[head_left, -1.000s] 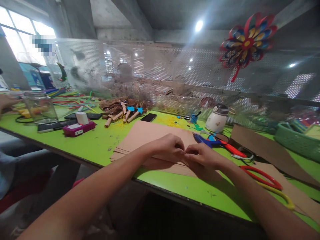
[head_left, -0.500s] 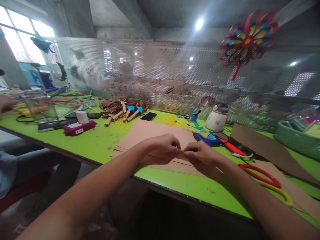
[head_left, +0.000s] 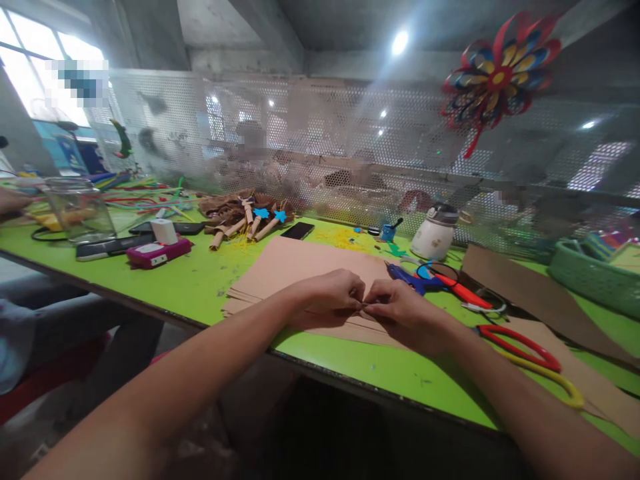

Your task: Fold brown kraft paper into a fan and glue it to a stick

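Observation:
A stack of tan kraft paper sheets (head_left: pixel 285 267) lies on the green table, its near edges slightly staggered. My left hand (head_left: pixel 343 290) and my right hand (head_left: pixel 393 303) meet over the near part of this stack. Both are closed in a pinch, fingertips almost touching. Whatever is between the fingertips is small and mostly hidden; I cannot tell whether it is a paper edge or a separate piece. Just beyond my right hand lies a blue glue gun (head_left: pixel 415 279). Scissors with red and yellow handles (head_left: pixel 543 350) rest beside my right forearm.
A white flask (head_left: pixel 434 233) and a green basket (head_left: pixel 595 277) stand at the right. Brown paper rolls with blue pieces (head_left: pixel 260 220) and a phone (head_left: pixel 298 231) lie behind the stack. Left are a magenta box (head_left: pixel 159 255), a glass jar (head_left: pixel 83 213) and another person's hand (head_left: pixel 13 202).
My right hand has shifted slightly left and its fingers have bent more, closing up to the left fingertips. The left hand stays nearly in place.

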The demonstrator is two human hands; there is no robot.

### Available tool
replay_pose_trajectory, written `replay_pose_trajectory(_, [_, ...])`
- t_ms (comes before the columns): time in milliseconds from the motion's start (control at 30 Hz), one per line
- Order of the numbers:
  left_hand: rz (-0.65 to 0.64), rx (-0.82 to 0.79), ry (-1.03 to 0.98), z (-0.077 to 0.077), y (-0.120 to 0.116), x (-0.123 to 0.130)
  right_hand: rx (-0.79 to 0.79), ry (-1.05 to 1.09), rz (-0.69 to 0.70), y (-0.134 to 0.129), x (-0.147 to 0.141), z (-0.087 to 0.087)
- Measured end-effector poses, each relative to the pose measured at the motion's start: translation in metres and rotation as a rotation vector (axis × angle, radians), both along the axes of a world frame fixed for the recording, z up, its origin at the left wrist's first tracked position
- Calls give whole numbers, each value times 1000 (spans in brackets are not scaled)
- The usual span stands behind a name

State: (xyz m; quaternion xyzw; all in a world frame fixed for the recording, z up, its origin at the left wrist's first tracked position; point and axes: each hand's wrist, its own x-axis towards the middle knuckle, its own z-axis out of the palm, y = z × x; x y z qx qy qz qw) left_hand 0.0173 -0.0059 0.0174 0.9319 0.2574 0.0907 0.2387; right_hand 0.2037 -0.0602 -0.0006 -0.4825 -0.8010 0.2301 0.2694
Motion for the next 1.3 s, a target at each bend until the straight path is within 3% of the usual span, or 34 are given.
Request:
replay_pose_trajectory(400, [-38,307,12,3,-13,2,191,-291,33,-5,-1,7])
replay_pose_trajectory(700, [-43,187,-18,-3,-4,-8,214,-351,45,-4,0,10])
replay_pose_trajectory(1000, [-111,241,-121,-9,-6,-18,241,-430,63,-9,4,13])
replay_pose_trajectory(1300, [-103,280,-126,-5,-18,-24,191,-452,94,-7,13,12])
